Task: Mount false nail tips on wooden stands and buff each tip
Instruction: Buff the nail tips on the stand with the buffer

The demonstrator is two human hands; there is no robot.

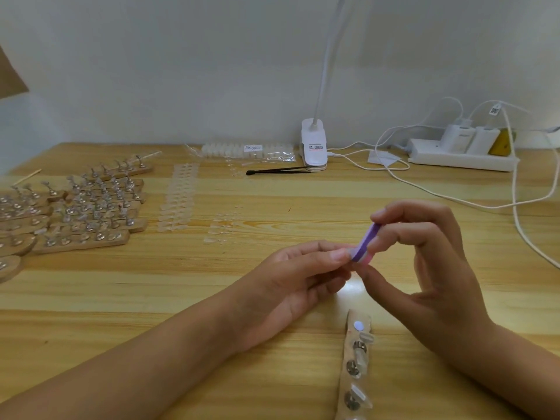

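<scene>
My right hand (436, 268) pinches a small purple and pink buffer block (365, 245) between thumb and fingers. My left hand (303, 277) meets it from the left, its fingertips closed on something small pressed against the block; a nail tip there is too hidden to make out. Below the hands a wooden stand (356, 365) lies lengthwise with metal holders and clear nail tips on it. Many more wooden stands (91, 213) with mounted tips are stacked at the left. Loose strips of clear nail tips (178, 198) lie beside them.
A white clip lamp (314, 144) stands at the back by the wall. A power strip (460, 154) with chargers sits at the back right, its white cables (515, 201) trailing over the table. Black tweezers (278, 171) and a bag of tips (245, 151) lie near the lamp.
</scene>
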